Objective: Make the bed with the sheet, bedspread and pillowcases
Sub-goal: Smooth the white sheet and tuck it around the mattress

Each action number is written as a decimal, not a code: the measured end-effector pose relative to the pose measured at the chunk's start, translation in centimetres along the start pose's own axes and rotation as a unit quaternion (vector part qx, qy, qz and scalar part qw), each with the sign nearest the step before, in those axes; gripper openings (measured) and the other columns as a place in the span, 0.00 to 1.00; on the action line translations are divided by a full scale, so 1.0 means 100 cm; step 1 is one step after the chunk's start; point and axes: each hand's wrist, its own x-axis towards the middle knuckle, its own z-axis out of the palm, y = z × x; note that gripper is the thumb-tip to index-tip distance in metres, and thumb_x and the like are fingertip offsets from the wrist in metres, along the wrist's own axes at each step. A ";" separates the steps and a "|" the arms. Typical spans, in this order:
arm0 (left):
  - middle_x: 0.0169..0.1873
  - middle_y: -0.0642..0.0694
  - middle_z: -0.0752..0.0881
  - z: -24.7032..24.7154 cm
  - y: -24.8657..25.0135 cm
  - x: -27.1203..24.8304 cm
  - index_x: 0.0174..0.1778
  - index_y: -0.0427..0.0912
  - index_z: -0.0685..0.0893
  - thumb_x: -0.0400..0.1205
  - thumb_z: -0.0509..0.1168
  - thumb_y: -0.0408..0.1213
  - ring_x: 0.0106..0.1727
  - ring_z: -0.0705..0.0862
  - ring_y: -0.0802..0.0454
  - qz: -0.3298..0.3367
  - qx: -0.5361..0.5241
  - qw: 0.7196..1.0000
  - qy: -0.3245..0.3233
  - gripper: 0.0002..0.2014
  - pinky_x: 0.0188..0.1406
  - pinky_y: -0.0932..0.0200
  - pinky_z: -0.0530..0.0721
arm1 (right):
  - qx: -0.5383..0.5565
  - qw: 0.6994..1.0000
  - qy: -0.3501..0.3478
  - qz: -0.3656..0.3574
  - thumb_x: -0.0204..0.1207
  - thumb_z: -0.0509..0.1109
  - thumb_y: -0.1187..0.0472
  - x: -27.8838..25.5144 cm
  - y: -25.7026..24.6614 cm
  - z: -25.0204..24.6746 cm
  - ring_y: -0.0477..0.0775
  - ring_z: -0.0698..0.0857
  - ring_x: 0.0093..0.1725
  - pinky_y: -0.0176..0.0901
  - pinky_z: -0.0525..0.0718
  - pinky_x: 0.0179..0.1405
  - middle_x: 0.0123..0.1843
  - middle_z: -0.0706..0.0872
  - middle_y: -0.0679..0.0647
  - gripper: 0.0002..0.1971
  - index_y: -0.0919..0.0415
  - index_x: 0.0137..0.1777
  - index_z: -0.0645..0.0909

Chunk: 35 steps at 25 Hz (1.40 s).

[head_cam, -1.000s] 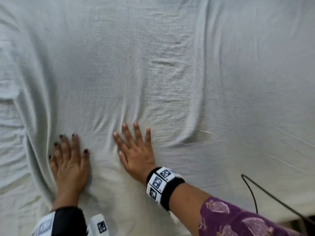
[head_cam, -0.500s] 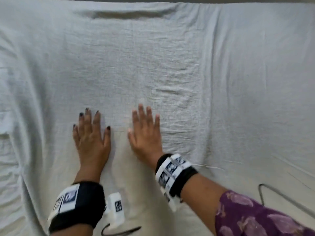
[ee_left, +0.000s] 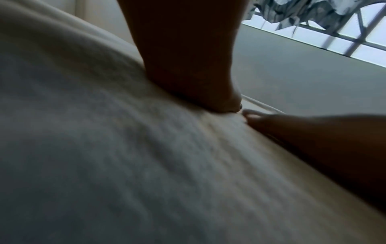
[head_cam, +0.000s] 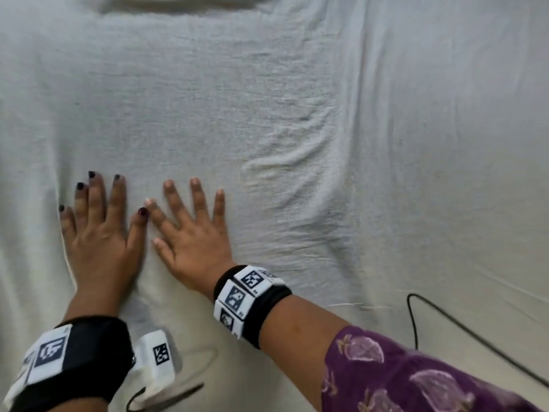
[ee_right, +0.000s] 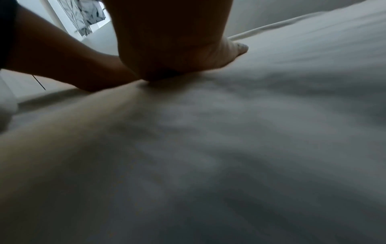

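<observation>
A white sheet covers the whole bed and fills the head view. My left hand lies palm down on it at lower left, fingers straight and spread. Beside it my right hand presses flat on the sheet too, its index fingertip touching the left thumb. A patch of wrinkles runs just right of the right hand, with long folds further right. In the left wrist view the left hand rests on the blurred sheet. The right wrist view has the right hand flat on the sheet.
A thin black cable lies on the sheet at lower right, and another cable loops below the left wrist band. A long crease sits near the far edge. A window with a patterned curtain shows beyond the bed.
Both flat hands have slid forward over the sheet, away from me, and drawn closer together until they touch. The folds around them have flattened.
</observation>
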 end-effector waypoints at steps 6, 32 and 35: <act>0.84 0.37 0.57 -0.021 0.039 0.062 0.83 0.44 0.61 0.83 0.46 0.54 0.84 0.55 0.38 0.063 -0.024 0.998 -0.004 0.33 0.80 0.37 0.48 | 0.087 0.988 0.043 0.119 0.84 0.48 0.48 0.044 0.038 -0.047 0.60 0.32 0.83 0.70 0.32 0.77 0.86 0.37 0.54 0.32 0.54 0.85 0.43; 0.85 0.48 0.37 -0.021 0.011 0.163 0.85 0.58 0.43 0.82 0.44 0.67 0.85 0.37 0.43 0.037 0.042 0.992 -0.115 0.37 0.79 0.32 0.37 | 0.072 0.977 -0.015 0.200 0.84 0.42 0.38 0.168 0.147 -0.100 0.67 0.28 0.81 0.79 0.32 0.73 0.85 0.30 0.49 0.32 0.46 0.84 0.36; 0.85 0.46 0.35 -0.029 -0.010 0.167 0.84 0.59 0.41 0.74 0.49 0.76 0.84 0.36 0.39 0.016 0.017 0.991 -0.129 0.46 0.81 0.38 0.38 | 0.087 0.976 -0.010 0.200 0.84 0.43 0.38 0.191 0.124 -0.097 0.70 0.27 0.80 0.81 0.29 0.70 0.85 0.31 0.47 0.32 0.43 0.84 0.36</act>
